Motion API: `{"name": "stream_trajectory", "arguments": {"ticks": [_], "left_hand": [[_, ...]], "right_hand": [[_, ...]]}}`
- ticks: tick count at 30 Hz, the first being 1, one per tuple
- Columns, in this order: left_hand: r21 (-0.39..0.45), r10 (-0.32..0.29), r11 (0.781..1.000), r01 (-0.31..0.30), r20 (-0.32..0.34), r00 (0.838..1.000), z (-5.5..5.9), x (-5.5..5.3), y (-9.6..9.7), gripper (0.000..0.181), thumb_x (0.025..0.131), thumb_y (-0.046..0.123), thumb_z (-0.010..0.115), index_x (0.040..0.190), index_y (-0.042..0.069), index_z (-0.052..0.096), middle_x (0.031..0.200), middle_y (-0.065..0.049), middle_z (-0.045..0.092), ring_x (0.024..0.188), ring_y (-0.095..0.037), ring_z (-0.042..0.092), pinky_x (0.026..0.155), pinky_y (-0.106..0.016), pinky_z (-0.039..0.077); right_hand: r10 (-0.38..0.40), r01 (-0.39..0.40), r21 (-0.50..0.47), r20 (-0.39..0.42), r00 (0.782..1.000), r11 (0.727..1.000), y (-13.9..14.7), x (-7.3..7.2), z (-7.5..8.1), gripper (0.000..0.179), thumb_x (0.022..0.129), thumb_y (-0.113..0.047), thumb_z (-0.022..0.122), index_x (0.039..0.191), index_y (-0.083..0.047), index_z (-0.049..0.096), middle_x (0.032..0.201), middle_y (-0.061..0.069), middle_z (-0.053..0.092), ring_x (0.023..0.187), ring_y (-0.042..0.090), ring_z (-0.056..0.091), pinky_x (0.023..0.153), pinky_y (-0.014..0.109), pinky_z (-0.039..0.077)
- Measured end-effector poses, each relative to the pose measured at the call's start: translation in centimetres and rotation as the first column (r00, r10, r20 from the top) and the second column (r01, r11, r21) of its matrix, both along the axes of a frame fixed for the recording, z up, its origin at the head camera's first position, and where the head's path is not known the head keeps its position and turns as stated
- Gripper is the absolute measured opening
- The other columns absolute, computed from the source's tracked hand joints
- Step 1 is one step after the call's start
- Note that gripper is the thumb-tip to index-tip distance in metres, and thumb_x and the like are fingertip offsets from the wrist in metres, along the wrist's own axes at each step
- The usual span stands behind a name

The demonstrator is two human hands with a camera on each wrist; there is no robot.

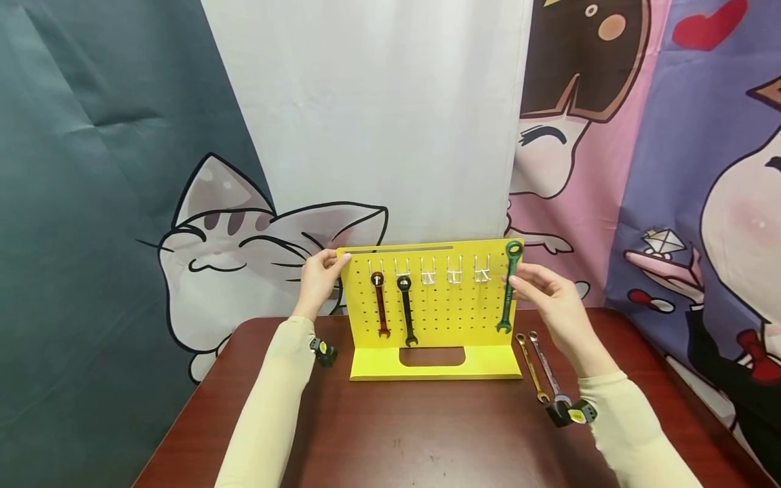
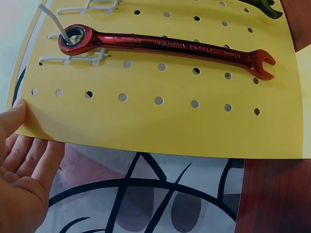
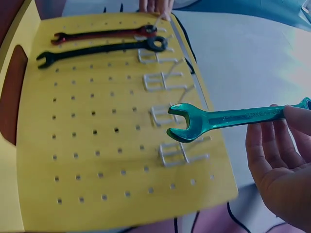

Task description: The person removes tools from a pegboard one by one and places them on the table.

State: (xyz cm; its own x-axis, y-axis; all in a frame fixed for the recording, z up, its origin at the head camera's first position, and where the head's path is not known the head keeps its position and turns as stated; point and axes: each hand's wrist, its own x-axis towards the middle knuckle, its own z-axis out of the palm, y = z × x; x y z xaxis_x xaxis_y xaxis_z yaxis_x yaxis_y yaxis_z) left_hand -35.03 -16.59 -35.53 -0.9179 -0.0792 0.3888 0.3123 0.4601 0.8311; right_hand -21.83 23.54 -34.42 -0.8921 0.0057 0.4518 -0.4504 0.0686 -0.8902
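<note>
My left hand (image 1: 318, 276) grips the upper left corner of a yellow pegboard (image 1: 439, 318), thumb on the front and fingers behind. Between thumb and fingers, my right hand (image 1: 549, 295) pinches a green combination wrench (image 3: 233, 118) in front of the board's right side, ring end up and open end down. A red wrench (image 2: 170, 46) hangs by its ring on the leftmost hook. Beside it hangs a black wrench (image 1: 407, 312) on the second hook. Three white wire hooks (image 1: 454, 271) to the right carry nothing.
A gold wrench (image 1: 533, 369) and a silver wrench (image 1: 549, 366) lie on the brown table (image 1: 396, 440), right of the board's base (image 1: 488, 366). Behind the table hangs a printed cloth (image 1: 390, 122) with cartoon figures.
</note>
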Motion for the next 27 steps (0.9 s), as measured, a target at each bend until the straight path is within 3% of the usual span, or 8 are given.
{"name": "stream_trajectory", "arguments": {"ticks": [5,12,18,27], "left_hand": [[-0.005,-0.003,1.000,0.003,0.006,1.000,-0.1,0.0,-0.1,0.040,0.096,0.039,0.070,0.113,0.003,0.071,0.106,-0.015,0.074,0.089,-0.027,0.069,0.071,-0.030,0.052],[-0.013,-0.005,1.000,0.005,-0.008,1.000,0.1,0.1,0.0,0.037,0.096,0.037,0.070,0.111,0.003,0.071,0.104,-0.015,0.075,0.088,-0.026,0.067,0.070,-0.030,0.050],[-0.004,-0.012,1.000,0.012,-0.010,1.000,0.3,0.0,0.1,0.038,0.096,0.038,0.070,0.112,0.003,0.071,0.105,-0.015,0.074,0.088,-0.026,0.068,0.071,-0.030,0.051],[0.005,-0.016,1.000,0.016,-0.007,1.000,0.1,0.0,-0.1,0.037,0.096,0.036,0.070,0.109,0.002,0.071,0.101,-0.015,0.074,0.085,-0.030,0.066,0.067,-0.029,0.048]], "right_hand": [[0.017,-0.018,-0.086,-0.010,1.000,0.996,2.1,0.7,-0.3,0.019,0.099,-0.007,0.065,0.118,-0.007,0.070,0.103,-0.004,0.075,0.094,0.007,0.071,0.081,0.019,0.055],[0.029,-0.026,-0.170,0.017,0.999,0.985,4.4,1.2,-1.0,0.018,0.098,-0.003,0.064,0.115,-0.005,0.070,0.102,-0.001,0.076,0.093,0.008,0.071,0.079,0.019,0.055],[0.025,-0.014,-0.175,0.059,0.998,0.984,6.3,1.3,-1.9,0.016,0.099,-0.004,0.063,0.113,-0.007,0.071,0.098,-0.002,0.076,0.088,0.006,0.072,0.077,0.018,0.055],[-0.066,0.088,-0.089,0.230,0.971,0.992,9.6,1.1,-4.4,0.015,0.099,-0.014,0.067,0.112,-0.018,0.071,0.096,-0.010,0.076,0.086,0.001,0.070,0.072,0.016,0.054]]}}
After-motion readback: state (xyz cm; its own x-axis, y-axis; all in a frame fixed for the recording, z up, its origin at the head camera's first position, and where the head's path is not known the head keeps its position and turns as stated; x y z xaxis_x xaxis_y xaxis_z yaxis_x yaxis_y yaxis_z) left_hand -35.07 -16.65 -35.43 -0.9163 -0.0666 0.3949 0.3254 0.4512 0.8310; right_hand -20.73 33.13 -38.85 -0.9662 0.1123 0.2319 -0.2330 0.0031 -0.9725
